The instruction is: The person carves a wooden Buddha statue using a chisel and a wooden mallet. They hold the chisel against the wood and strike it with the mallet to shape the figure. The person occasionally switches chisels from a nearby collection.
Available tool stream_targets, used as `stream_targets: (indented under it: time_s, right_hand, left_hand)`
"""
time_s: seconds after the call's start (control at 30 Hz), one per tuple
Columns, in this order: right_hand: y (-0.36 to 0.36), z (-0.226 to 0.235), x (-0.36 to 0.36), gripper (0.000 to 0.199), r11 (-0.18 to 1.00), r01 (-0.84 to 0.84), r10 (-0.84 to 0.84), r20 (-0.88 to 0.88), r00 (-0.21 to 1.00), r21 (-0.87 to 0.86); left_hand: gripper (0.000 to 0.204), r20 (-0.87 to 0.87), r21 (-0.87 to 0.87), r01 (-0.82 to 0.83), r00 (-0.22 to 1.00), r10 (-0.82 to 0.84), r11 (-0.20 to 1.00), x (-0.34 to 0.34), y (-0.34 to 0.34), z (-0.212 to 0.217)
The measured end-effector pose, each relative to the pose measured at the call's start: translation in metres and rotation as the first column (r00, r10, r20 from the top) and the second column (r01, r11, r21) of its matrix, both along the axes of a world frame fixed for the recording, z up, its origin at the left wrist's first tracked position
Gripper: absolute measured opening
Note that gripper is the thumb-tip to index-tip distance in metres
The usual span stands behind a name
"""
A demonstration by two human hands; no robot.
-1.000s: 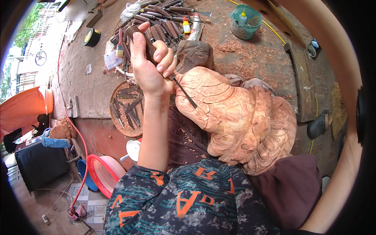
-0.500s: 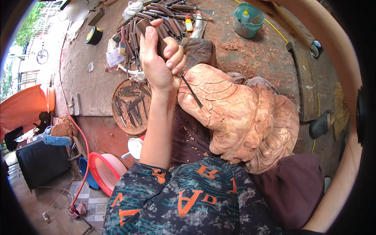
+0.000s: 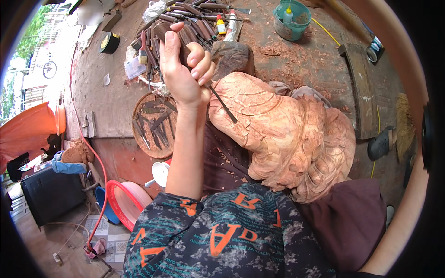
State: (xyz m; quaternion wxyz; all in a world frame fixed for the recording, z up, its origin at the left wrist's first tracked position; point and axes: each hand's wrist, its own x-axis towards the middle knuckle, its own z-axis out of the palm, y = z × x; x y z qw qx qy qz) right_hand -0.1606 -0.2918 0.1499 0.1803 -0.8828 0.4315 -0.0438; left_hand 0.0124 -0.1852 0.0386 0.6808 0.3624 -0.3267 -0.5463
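My left hand (image 3: 183,69) is closed round the wooden handle of a carving chisel (image 3: 224,105). Its thin dark shaft slants down to the right, and the tip rests on a reddish wood carving (image 3: 282,134) cut with flowing folds and grooves. The carving lies tilted before me, beside dark cloth on my lap. Up the right side curves my raised right forearm (image 3: 412,60); the hand itself is beyond the upper edge. Near that arm a blurred brown wooden piece (image 3: 342,19) shows at the top, its kind unclear.
Beyond the carving stands a dark wood block (image 3: 233,59). Many wooden-handled chisels (image 3: 199,25) lie heaped behind my left hand. A round tray (image 3: 139,132) holds small blades. Farther right are a green bucket (image 3: 282,31), a plank (image 3: 364,97) and wood shavings.
The blurred wooden piece at the top has shifted slightly upward. My left hand keeps its grip, and the chisel tip stays at about the same spot on the carving. The whole view has shifted a little.
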Motion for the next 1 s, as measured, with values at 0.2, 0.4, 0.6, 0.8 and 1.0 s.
stream_targets:
  time_s: [0.2, 0.4, 0.6, 0.8, 1.0]
  right_hand:
    - [0.007, 0.006, 0.002, 0.033, 0.999, 0.015, -0.016, 0.026, 1.000, 0.034]
    - [0.010, 0.008, 0.000, 0.033, 0.999, 0.023, -0.025, 0.030, 0.999, 0.041]
    - [0.011, 0.006, 0.001, 0.034, 0.998, 0.026, -0.028, 0.035, 0.999, 0.051]
    - [0.012, 0.005, 0.002, 0.035, 0.998, 0.028, -0.031, 0.042, 0.999, 0.064]
    - [0.013, 0.005, 0.000, 0.036, 0.997, 0.040, -0.043, 0.042, 0.998, 0.066]
  left_hand:
    - [0.032, -0.020, 0.010, 0.008, 1.000, -0.008, 1.000, -0.001, 0.002, 0.001]
    - [0.031, -0.085, 0.034, 0.016, 0.996, -0.013, 0.999, -0.002, 0.003, -0.003]
    - [0.030, -0.068, 0.014, 0.005, 0.998, -0.004, 1.000, -0.001, 0.004, -0.003]
    - [0.031, -0.100, 0.038, -0.013, 0.995, 0.016, 0.999, -0.002, 0.006, -0.006]
    - [0.031, -0.085, 0.032, 0.028, 0.996, -0.025, 0.999, -0.007, 0.007, 0.000]
